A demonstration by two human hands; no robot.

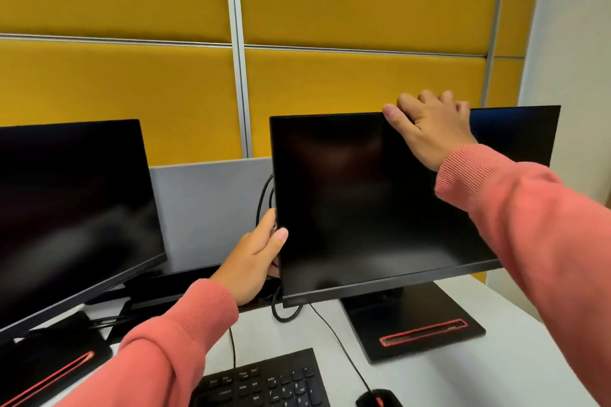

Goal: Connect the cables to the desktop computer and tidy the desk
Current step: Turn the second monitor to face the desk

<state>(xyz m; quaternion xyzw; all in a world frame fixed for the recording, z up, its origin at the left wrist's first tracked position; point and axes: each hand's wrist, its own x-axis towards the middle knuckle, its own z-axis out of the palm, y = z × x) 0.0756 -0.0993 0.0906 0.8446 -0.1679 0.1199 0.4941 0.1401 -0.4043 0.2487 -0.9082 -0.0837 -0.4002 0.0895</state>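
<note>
Nearest the viewer, at six o'clock, a black keyboard [264, 380] lies on the white desk [496, 357], with a black mouse [378, 399] just beside it at five o'clock. A thin cable [340, 340] runs from the mouse up under the right monitor [363, 201].

Two arms in salmon-pink sleeves [529, 225] reach forward. The left hand [254, 261], near the centre, grips the right monitor's left edge, thumb on the front and fingers curled behind, beside thick black cables [264, 198] that hang behind the screen. The right hand [429, 125], at one o'clock, grips the top edge, fingers hooked over the back.

A second dark monitor [72, 208] stands at nine o'clock. Yellow partition panels [363, 3] rise behind.

The step appears to be turning or tilting the screen to reach its rear ports. Next would likely call for freeing one hand to guide a plug in.
</note>
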